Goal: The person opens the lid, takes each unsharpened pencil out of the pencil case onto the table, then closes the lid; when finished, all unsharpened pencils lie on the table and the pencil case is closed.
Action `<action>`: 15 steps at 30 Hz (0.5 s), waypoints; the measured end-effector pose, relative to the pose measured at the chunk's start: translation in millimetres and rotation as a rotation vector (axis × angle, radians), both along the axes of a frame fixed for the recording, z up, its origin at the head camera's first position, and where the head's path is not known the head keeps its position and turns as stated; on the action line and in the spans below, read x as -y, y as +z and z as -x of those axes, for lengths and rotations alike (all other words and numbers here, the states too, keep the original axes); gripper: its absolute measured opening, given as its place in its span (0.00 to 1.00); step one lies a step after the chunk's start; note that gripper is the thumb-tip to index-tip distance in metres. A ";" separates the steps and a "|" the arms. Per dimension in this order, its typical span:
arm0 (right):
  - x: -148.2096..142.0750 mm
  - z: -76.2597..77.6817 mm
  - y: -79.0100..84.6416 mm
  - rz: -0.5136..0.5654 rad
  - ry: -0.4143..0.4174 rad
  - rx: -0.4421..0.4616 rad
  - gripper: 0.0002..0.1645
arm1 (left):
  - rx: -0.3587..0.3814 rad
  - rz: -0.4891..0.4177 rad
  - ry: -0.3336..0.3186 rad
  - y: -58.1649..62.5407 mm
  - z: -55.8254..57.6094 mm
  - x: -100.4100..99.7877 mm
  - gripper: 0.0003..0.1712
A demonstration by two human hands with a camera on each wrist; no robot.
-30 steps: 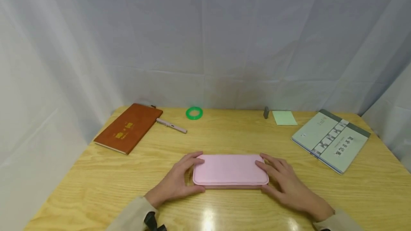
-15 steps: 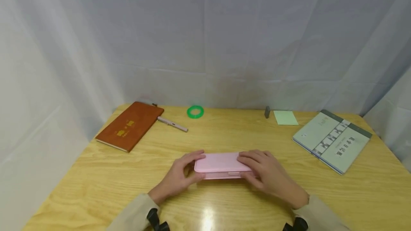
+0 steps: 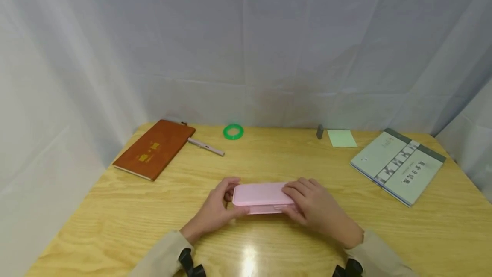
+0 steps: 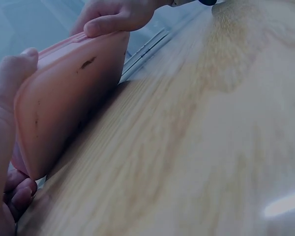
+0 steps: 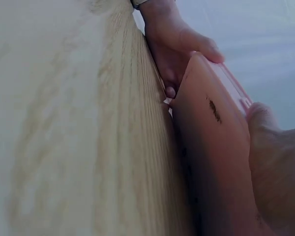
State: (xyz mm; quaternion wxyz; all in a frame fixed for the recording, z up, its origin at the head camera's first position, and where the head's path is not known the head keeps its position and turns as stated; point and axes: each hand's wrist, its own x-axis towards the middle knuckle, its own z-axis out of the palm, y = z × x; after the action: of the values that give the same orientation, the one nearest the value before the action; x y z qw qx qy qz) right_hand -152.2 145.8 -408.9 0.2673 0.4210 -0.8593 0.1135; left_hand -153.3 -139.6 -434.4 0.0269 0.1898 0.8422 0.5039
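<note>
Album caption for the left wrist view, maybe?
Left hand and right hand hold a pink case tilted over a wooden table, dark smudges showing.

At 12 o'clock, the space is closed off by a greyish-white cloth [image 3: 192, 33], marked by vertical and level creases. At 9 o'clock, a paler drape [image 3: 46, 140] is hung in soft folds; at 3 o'clock, another drape [image 3: 470, 129] is set at a slant. From 4 round to 8 o'clock, the view is filled by a yellowish, grained wooden table [image 3: 115, 221]. At 6 o'clock, a white glare [image 3: 249, 260] is reflected by its surface; in the left wrist view, a bright streak [image 4: 287, 202] is seen at 4 o'clock.
</note>
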 end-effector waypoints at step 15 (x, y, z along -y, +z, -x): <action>2.1 -3.1 4.6 -0.041 -0.002 -0.022 0.38 | 0.024 -0.064 0.064 0.8 -1.5 -4.5 0.39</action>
State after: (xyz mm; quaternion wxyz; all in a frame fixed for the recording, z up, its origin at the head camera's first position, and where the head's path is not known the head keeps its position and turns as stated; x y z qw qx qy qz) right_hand -149.1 143.8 -404.3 0.2683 0.4269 -0.8588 0.0911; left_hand -151.8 -135.1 -433.6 0.0145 0.1574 0.8309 0.5335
